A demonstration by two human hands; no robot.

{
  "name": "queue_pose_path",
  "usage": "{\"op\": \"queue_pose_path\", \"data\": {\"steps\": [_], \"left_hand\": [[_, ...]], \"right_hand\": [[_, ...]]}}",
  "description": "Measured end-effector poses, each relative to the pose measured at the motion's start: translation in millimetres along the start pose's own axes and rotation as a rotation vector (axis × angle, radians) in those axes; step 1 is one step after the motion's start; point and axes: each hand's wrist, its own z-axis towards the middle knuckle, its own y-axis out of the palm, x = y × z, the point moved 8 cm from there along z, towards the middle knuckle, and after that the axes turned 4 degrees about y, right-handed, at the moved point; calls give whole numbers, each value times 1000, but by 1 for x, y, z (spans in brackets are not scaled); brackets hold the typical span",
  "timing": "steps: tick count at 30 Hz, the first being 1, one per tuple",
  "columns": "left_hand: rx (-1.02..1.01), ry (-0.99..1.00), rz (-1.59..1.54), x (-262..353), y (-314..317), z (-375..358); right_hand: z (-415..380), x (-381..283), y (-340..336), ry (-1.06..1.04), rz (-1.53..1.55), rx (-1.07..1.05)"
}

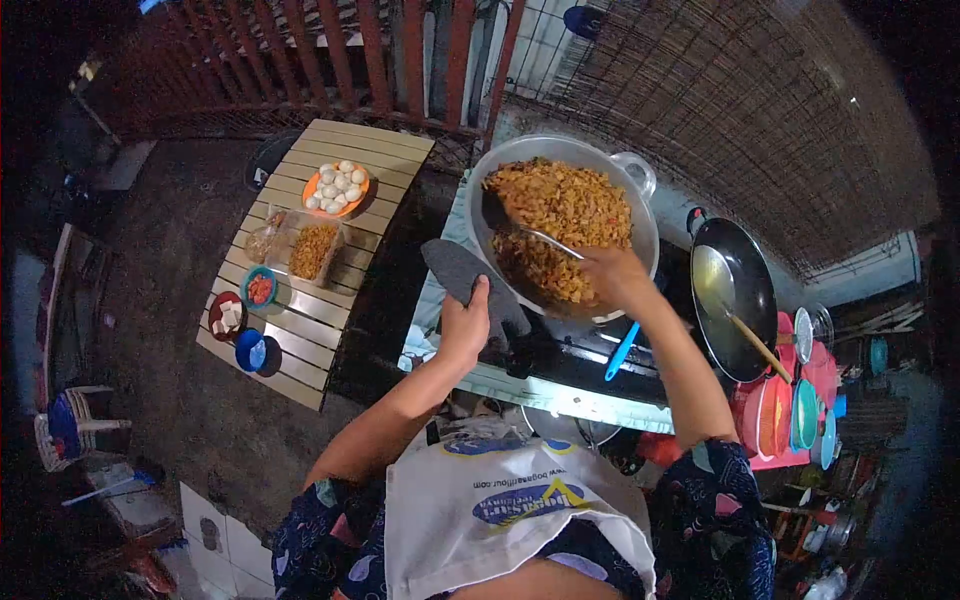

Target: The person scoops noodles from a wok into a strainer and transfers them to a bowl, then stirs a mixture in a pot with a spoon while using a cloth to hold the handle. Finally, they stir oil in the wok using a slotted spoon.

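A large silver pot (648,232) on the stove holds a heap of orange-brown cooked food (575,195) in small pieces. My right hand (612,275) is closed round the handle of a metal spatula (550,240), whose dark head dips into the food at the pot's left side. Beside the pot's lower left rim, my left hand (467,325) grips a grey cloth pot holder (450,265), with the thumb showing on top and the fingers hidden behind it. A blue handle (622,352) sticks out below the pot, near my right forearm.
On the right stands a black wok (735,300) with oil and a wooden-handled utensil, near colourful basins (768,418). The slatted table (300,375) at left carries a plate of eggs (338,188), a clear container (313,250) and several small bowls. A bamboo screen (700,90) rises behind the stove.
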Motion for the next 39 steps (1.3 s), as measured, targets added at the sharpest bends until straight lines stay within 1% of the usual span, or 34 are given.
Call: {"op": "queue_pose_path", "data": {"steps": [1,4,5,6,8,9,11,13,15,17,18,20,21,22,24,26,28,30,31,33,34,36,37,38,39], "left_hand": [[10,-21,-13,3,0,-3],[3,-31,-3,3,-1,-3],[-17,-15,19,4,0,-2],[-17,-14,14,8,2,-4],[4,-19,43,18,2,-9],[5,-21,41,16,1,-8],[-9,-35,10,8,2,-4],[-18,-37,11,4,3,-1],[-22,-41,16,1,3,-1],[-19,-36,2,1,3,-1],[-16,-34,2,3,3,-1],[-28,-51,-16,8,4,-4],[-27,-51,-15,7,3,-3],[-22,-42,-17,5,3,-2],[-18,-30,-24,5,4,-2],[7,12,26,9,2,-3],[2,15,34,9,2,-3],[-2,13,43,9,2,-2],[1,27,52,11,2,-3],[3,38,62,10,1,-2],[-3,57,70,9,1,-1],[-6,74,81,10,2,0],[7,44,96,11,1,-2],[20,15,111,10,0,-3],[22,13,114,8,0,-3]], "right_hand": [[-2,13,-8,-45,41,47],[-21,39,-38,-44,105,89],[-29,49,-52,37,87,67],[-36,50,-70,36,82,68],[-46,54,-89,93,76,-72],[-48,47,-106,93,74,-74],[-53,37,-112,147,36,-291],[-49,2,-90,-80,-74,-385],[-43,-27,-52,-501,-157,-118],[-12,-31,-1,-302,-309,-56],[-1,-21,16,-306,-308,-55],[21,10,32,-132,-142,-86],[8,0,-3,-103,-7,50],[4,7,-9,-100,-7,47],[-6,26,-27,-201,-44,84],[-25,46,-54,53,88,59],[-35,53,-74,-15,22,2],[-49,65,-99,150,177,-148],[-53,65,-116,152,175,-152],[-53,56,-137,45,53,-271],[-47,55,-144,47,56,-276],[-36,59,-136,76,-284,-534],[-32,51,-135,77,-414,-575],[-25,54,-127,74,-411,-578],[-20,55,-104,1,-327,-653]]}}
